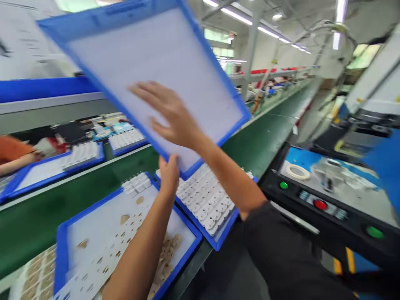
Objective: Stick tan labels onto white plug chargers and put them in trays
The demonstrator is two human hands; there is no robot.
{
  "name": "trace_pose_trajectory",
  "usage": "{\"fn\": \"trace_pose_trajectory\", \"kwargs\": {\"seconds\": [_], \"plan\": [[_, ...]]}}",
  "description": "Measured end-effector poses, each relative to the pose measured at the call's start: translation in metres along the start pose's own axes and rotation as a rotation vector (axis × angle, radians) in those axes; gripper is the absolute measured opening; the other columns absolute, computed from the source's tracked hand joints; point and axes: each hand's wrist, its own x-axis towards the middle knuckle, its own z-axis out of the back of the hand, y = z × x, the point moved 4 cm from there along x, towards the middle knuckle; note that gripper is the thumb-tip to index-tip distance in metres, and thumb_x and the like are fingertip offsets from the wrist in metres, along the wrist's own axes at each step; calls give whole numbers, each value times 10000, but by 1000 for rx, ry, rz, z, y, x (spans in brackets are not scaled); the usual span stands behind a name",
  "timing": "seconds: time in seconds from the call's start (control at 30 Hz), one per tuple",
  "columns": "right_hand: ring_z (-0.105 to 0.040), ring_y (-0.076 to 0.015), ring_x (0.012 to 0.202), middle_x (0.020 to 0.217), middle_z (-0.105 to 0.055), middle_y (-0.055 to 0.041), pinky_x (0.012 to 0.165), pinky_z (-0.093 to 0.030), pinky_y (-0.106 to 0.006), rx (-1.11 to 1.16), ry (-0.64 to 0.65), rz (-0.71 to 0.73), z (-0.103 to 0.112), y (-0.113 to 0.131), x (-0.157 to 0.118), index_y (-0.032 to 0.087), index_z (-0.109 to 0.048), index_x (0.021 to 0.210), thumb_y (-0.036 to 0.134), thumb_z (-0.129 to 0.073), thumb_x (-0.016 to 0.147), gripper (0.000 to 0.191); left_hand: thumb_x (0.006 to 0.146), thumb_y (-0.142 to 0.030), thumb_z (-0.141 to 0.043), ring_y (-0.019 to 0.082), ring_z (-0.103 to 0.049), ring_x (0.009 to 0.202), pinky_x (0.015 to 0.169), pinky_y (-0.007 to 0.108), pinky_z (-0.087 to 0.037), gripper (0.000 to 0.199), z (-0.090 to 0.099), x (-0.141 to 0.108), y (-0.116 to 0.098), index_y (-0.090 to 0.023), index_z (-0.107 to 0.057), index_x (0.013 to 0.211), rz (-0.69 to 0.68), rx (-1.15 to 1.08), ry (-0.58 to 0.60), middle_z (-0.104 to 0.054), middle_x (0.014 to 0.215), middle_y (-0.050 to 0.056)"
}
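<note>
A blue-framed tray with a white bottom (150, 46) is raised and tilted in front of me. My left hand (169, 174) is closed on its lower edge. With fingers stretched out and somewhat blurred, my right hand (170, 112) is over the white surface; whether it touches is unclear. Under the raised tray lies another blue tray (217, 243), filled with rows of white plastic parts (206, 200). Beside it, partly behind my left forearm, a third blue tray (62, 254) holds tan pieces (167, 254), a perforated white strip (106, 262) and a few white parts (136, 184).
A green conveyor belt (268, 133) runs away beyond the trays. At right stands a black machine with green and red buttons (320, 204) and a tape roll (298, 171). Across the belt, a co-worker's arm (18, 162) reaches beside another tray (43, 173). A sheet of tan pieces (39, 273) is at lower left.
</note>
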Motion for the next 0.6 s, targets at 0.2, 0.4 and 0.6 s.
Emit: {"fn": "trace_pose_trajectory", "kwargs": {"seconds": [0.2, 0.4, 0.6], "plan": [[-404, -310, 1390, 1467, -494, -64, 1180, -141, -616, -316, -56, -78, 4, -75, -134, 304, -437, 1413, 111, -499, 768, 676, 761, -134, -537, 217, -657, 981, 936, 346, -511, 354, -66, 8, -57, -110, -600, 1108, -14, -63, 187, -694, 1094, 111], [-587, -264, 1200, 1150, -716, -35, 1111, -214, -552, -350, -329, -118, 3, -111, -119, 298, -648, 1072, 103, -476, 795, 380, 846, -259, -610, 203, -659, 961, 840, 323, -551, 501, -92, -5, -81, -163, -492, 1323, 121, -185, 395, -652, 1182, 113], [-590, -269, 1139, 1089, -717, -49, 1043, -259, -515, -208, -265, -69, 5, -133, -58, 234, -643, 998, 97, -469, 730, 348, 852, -338, -655, 182, -666, 898, 740, 305, -555, 751, -26, -38, -106, -191, -272, 1481, 99, -20, 562, -593, 1275, 174]]}}
